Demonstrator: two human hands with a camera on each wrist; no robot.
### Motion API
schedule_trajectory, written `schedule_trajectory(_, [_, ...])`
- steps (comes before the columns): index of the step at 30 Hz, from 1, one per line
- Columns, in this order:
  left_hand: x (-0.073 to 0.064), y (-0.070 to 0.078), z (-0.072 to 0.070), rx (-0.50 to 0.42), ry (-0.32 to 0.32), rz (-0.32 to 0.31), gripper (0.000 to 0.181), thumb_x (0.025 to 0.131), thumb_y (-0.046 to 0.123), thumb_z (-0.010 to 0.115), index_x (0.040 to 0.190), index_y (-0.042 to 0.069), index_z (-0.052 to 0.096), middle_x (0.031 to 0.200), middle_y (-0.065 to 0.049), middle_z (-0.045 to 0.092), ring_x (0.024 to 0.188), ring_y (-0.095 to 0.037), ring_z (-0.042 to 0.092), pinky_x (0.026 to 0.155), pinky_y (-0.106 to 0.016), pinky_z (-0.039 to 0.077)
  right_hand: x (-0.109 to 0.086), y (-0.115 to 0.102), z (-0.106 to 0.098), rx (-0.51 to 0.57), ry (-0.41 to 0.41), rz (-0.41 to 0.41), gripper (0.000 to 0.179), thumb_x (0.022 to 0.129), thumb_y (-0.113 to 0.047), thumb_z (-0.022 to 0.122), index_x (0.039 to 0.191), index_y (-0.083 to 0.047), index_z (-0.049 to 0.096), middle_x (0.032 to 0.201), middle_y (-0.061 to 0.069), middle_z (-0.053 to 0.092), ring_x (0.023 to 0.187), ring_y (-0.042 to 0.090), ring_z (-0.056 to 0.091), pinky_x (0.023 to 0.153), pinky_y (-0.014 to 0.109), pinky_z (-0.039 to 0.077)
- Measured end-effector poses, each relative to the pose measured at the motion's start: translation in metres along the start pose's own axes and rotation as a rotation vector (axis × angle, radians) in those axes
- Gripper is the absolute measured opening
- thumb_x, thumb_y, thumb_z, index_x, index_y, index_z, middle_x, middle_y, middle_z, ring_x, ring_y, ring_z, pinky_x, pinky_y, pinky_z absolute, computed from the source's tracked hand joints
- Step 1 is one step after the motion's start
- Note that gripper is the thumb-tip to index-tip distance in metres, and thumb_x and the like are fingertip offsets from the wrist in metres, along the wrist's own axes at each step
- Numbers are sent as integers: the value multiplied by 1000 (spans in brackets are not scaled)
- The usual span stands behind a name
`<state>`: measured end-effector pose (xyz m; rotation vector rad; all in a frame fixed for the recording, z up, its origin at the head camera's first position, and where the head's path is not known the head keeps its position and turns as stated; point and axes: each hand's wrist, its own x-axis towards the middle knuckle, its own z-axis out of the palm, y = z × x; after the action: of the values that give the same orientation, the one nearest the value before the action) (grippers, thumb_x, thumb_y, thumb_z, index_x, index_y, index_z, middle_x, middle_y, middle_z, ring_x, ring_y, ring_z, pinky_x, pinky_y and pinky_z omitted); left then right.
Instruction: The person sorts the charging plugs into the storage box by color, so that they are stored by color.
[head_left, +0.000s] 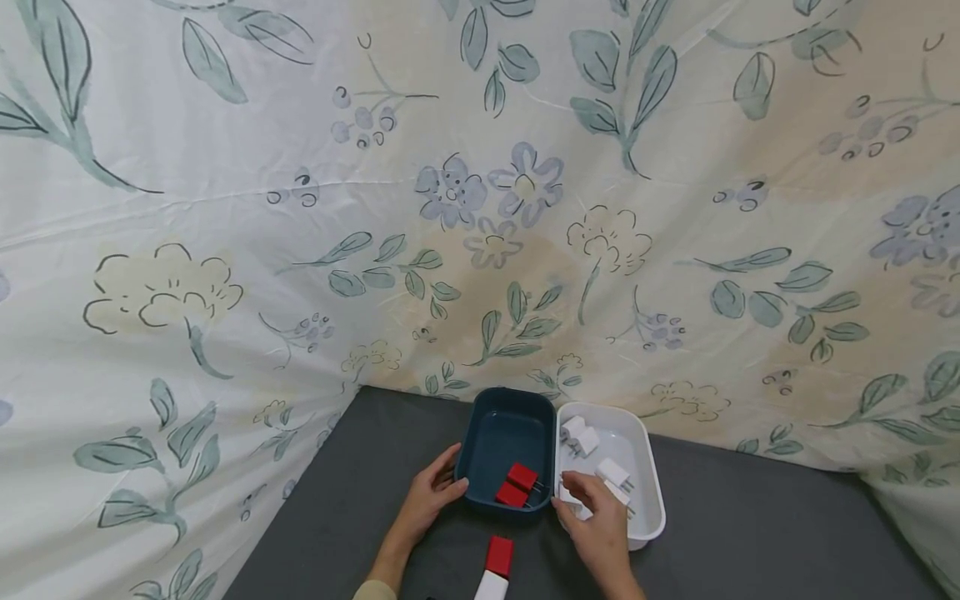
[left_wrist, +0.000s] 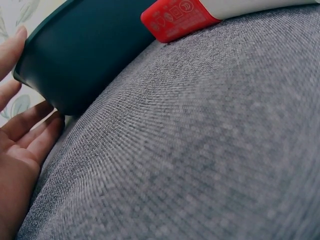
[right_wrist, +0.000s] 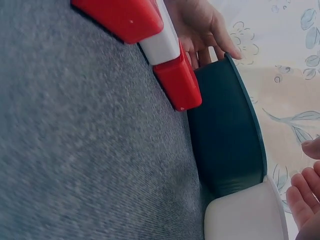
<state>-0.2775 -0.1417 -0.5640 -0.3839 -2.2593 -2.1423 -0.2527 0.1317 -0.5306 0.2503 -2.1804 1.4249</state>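
My left hand rests its thumb and fingertips against the outside of a dark teal bin, at its near left corner. Two red charger plugs lie in that bin. My right hand is over the left side of a white bin, beside the shared edge of the bins. Its fingers are loosely bent, with nothing visible between them in the right wrist view. Several white charger plugs lie in the white bin, some partly hidden by this hand.
In front of the bins, a red plug and a white plug lie end to end on the dark grey cloth. Another red plug continues that row. A floral curtain hangs behind the bins.
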Motion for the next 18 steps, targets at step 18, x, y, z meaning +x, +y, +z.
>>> schedule_trajectory(18, [-1, 0, 0, 0, 8, -14, 61, 88, 13, 61, 143, 12, 34, 141, -19, 40, 125, -33, 43, 103, -48, 34, -23, -7, 8, -19, -57, 90, 40, 62, -3, 82, 96, -20, 67, 93, -4, 67, 86, 4, 63, 76, 16, 51])
